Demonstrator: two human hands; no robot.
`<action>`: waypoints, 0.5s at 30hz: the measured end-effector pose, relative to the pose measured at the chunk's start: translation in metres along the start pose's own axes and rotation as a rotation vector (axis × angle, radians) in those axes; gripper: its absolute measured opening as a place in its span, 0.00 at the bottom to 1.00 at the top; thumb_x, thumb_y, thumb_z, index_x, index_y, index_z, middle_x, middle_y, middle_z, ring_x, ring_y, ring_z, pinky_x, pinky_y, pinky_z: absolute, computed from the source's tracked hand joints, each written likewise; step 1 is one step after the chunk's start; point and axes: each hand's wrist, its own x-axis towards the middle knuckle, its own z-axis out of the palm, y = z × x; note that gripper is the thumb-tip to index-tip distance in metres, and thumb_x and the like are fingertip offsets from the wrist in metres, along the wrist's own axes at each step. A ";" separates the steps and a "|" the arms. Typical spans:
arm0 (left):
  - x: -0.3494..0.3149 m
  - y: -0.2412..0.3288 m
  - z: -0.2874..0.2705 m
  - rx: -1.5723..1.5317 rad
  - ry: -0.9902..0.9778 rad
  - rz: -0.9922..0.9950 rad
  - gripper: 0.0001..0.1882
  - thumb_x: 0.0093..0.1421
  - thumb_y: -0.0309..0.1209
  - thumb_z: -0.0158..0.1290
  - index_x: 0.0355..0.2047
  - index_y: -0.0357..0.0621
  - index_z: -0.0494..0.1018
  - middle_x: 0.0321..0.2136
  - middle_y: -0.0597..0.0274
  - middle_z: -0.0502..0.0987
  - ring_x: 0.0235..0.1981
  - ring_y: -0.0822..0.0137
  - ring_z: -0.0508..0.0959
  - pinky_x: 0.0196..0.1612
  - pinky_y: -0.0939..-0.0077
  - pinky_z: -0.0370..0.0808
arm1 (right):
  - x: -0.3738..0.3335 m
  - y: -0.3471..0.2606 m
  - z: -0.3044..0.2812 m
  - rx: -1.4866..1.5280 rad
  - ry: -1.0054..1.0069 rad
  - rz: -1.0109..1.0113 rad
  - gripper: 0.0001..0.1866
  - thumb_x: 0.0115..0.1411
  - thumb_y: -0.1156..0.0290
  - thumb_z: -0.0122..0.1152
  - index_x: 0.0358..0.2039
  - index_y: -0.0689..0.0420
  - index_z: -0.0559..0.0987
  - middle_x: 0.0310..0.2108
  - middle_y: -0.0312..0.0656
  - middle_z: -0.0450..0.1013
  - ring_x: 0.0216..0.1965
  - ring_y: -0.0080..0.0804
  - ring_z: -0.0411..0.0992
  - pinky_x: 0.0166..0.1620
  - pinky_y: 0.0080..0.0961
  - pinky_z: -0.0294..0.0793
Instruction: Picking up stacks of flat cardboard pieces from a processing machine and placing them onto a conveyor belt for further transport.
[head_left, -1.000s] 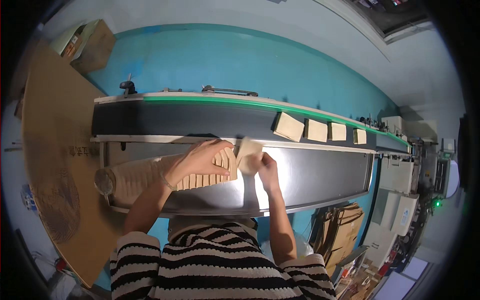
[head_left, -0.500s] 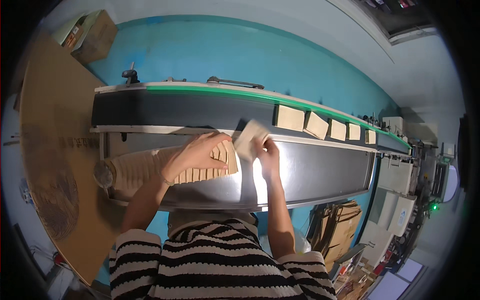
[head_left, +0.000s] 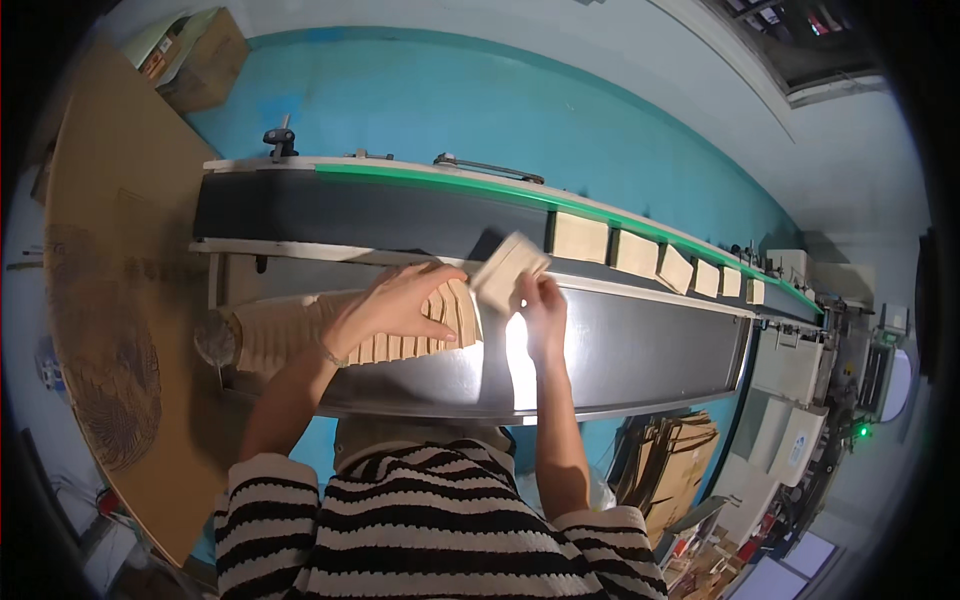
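A long row of beige folded paper packets stands on edge in a steel tray. My left hand curves round the right end of this row, thumb on the near side and fingers over the far side. Just right of it, my right hand pinches a single beige packet by its right edge. That packet is tilted, slightly blurred, and overlaps the near edge of the dark conveyor belt. Further right on the belt lie several spaced packets, one of them turned askew.
A green strip runs along the belt's far rail. A large cardboard sheet stands at the left, beside a clear round object at the row's end. Flattened cartons lean at the near right; white machinery stands beyond.
The packets on the belt have travelled right, and one more lies at the left end of their line. My right hand again has a packet beside the row. The view has shifted slightly.
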 end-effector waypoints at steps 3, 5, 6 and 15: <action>-0.004 -0.002 -0.006 -0.040 0.030 0.044 0.43 0.43 0.48 0.70 0.58 0.48 0.67 0.51 0.46 0.74 0.52 0.45 0.75 0.53 0.58 0.72 | -0.002 -0.015 0.033 -0.023 -0.065 0.007 0.26 0.63 0.51 0.63 0.46 0.65 0.75 0.34 0.39 0.75 0.33 0.23 0.71 0.38 0.21 0.72; -0.013 -0.002 -0.010 -0.023 0.065 0.054 0.43 0.43 0.48 0.70 0.58 0.48 0.67 0.52 0.46 0.74 0.52 0.45 0.75 0.53 0.58 0.72 | -0.044 -0.030 0.057 -0.316 -0.153 -0.056 0.34 0.59 0.47 0.67 0.50 0.66 0.75 0.36 0.43 0.76 0.36 0.25 0.72 0.41 0.24 0.73; -0.016 -0.002 -0.011 -0.004 0.099 0.068 0.43 0.43 0.48 0.70 0.58 0.48 0.67 0.52 0.46 0.73 0.52 0.45 0.74 0.53 0.58 0.73 | -0.042 -0.014 0.057 -0.486 -0.226 -0.070 0.32 0.61 0.48 0.65 0.50 0.66 0.75 0.36 0.44 0.76 0.36 0.26 0.72 0.42 0.25 0.73; -0.035 -0.014 -0.022 -0.009 0.036 0.022 0.41 0.43 0.48 0.69 0.56 0.47 0.69 0.47 0.46 0.76 0.49 0.44 0.76 0.51 0.58 0.73 | -0.016 -0.007 0.043 0.070 -0.040 0.036 0.22 0.68 0.53 0.57 0.41 0.63 0.75 0.33 0.39 0.74 0.35 0.23 0.72 0.39 0.21 0.72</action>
